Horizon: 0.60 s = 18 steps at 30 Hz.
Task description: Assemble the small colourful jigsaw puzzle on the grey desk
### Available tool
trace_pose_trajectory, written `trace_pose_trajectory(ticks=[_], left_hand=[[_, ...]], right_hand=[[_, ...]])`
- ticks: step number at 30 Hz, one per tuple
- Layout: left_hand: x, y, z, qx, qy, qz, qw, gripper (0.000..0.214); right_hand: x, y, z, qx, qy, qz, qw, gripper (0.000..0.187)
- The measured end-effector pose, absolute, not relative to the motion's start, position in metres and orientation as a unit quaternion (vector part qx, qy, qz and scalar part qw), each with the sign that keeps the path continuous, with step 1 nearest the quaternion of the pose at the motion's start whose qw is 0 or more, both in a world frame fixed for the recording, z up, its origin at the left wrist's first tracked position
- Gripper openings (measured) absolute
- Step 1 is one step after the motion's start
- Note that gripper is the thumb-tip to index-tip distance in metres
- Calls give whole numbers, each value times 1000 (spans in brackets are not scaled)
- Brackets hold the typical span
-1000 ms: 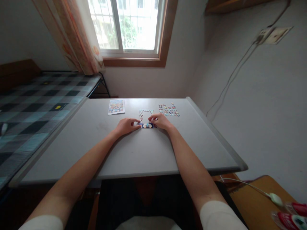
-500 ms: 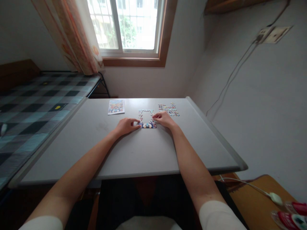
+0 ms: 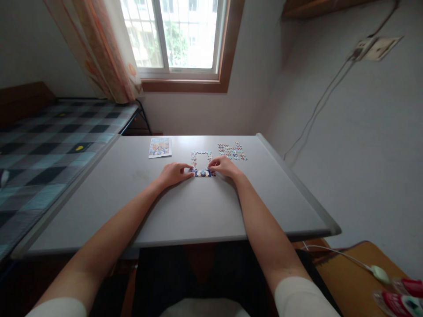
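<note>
A jigsaw puzzle frame (image 3: pixel 204 174) lies flat on the table, joined around its border with a bare middle and a dark blue and white strip at the bottom. My left hand (image 3: pixel 175 173) rests at its lower left corner, thumb and index finger apart and touching the edge. Over the right side, my right hand (image 3: pixel 224 165) has thumb and fingertips pinched on a small puzzle piece, mostly hidden by the fingers. Loose puzzle pieces (image 3: pixel 236 154) lie spread just beyond the right hand. A printed picture sheet (image 3: pixel 160 147) lies to the left of the frame.
The grey-white table (image 3: pixel 191 211) has raised side rims. A bed with a checked cover (image 3: pixel 66 132) stands to the left. A wooden stool (image 3: pixel 363 268) with a cable and plug is at the lower right. A wall socket (image 3: pixel 376 47) has a hanging cord.
My right hand has shifted slightly down and left, its fingertips now closer to the bottom strip of the puzzle. My left hand has stayed in place.
</note>
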<state>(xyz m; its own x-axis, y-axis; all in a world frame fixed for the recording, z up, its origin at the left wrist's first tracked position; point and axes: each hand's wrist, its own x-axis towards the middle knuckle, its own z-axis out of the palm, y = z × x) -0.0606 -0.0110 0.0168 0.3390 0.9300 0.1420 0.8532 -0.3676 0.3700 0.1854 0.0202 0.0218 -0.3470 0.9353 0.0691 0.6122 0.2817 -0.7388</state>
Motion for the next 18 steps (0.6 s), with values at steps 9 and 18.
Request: trace_pose_trajectory(ticks=[9,18], left_hand=[[-61,-10,16,810,549,169,117,49],[-60,-12,18,808,553,167,116,49]], right_hand=[[184,19,21,-505,-753,330,262,11],[183,17,24,-510,-752,319,270,11]])
